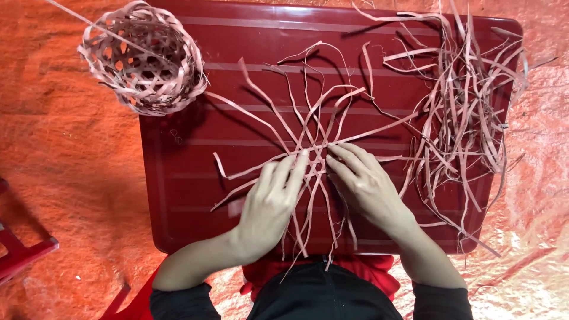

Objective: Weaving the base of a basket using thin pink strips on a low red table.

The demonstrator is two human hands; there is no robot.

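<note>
Several thin pale bamboo strips [308, 127] lie crossed in a loose star on a dark red plastic table [189, 195]. My left hand [272, 201] rests on the crossing from the left, fingertips pressing the strips near the centre. My right hand [364, 181] lies on the strips from the right, fingers spread flat and touching the same crossing. Neither hand lifts a strip off the table. The strip ends fan out toward the far side and toward my lap.
A small woven openwork basket [145, 59] sits at the table's far left corner. A loose heap of spare strips [468, 106] covers the right side of the table. Orange sheeting [65, 160] covers the ground; a red stool edge [24, 252] shows at left.
</note>
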